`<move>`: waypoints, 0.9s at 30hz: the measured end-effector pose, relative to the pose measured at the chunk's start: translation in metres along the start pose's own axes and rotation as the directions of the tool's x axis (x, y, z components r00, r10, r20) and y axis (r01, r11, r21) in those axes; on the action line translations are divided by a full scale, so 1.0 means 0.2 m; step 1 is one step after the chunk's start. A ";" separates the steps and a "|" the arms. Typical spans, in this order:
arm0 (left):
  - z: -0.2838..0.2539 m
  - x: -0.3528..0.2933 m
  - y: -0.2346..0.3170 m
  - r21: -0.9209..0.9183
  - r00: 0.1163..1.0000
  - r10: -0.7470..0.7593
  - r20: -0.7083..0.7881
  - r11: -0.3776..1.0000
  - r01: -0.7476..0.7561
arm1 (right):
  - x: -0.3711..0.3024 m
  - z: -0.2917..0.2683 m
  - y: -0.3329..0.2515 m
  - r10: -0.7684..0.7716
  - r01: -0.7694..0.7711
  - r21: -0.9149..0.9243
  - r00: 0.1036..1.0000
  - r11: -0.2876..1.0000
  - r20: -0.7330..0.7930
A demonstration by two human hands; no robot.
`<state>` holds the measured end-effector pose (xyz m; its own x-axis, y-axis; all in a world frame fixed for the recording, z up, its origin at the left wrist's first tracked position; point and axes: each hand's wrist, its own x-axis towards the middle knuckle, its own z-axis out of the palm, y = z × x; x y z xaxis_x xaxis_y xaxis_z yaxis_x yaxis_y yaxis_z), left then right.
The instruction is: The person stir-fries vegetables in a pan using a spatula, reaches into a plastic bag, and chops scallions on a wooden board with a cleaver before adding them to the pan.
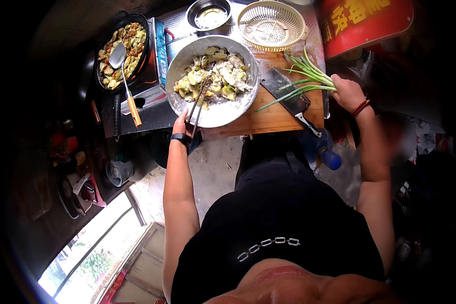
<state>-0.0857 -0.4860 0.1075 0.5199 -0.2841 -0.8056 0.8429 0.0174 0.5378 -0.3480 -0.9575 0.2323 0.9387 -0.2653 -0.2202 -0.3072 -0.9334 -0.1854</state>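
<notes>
My right hand (348, 93) is closed round a bunch of spring onions (314, 76), whose green leaves fan out to the left over the cutting board (253, 120). Under those leaves lies a cleaver (285, 92), its handle toward me. My left hand (182, 123) grips the near left rim of a large metal bowl (223, 114); some of its fingers are hidden. Inside are floury vegetable slices (223, 73). A pair of dark chopsticks (197, 108) leans over the rim beside my left hand, tips in the food.
At the left a black pan (146, 60) of browned pieces sits on a stove, with a spatula (119, 57) across it. Behind the bowl stand a dark basin (189, 17) and a cream plastic basket (295, 36). A blue-capped bottle (331, 160) is below the board.
</notes>
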 end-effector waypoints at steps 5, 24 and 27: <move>0.08 -0.15 0.02 -0.081 0.987 0.058 0.149 0.996 -0.046 | -0.26 -0.16 -0.02 0.067 -0.063 0.429 0.998 0.901 0.007; 0.80 -0.66 -0.35 0.406 0.407 0.140 0.903 0.038 -0.913 | -0.22 0.11 -0.97 -0.443 0.438 0.108 0.896 0.892 0.029; 0.79 -0.54 -0.43 0.516 0.522 0.138 0.842 0.073 -0.853 | -0.17 0.15 -0.91 -0.437 0.455 0.142 0.888 0.879 -0.144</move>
<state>-0.2371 -0.6079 0.1873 0.2706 -0.9529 -0.1367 -0.4536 -0.2514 0.8550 -0.3285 -0.7720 0.2455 0.9903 0.1372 0.0235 0.1351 -0.9070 -0.3990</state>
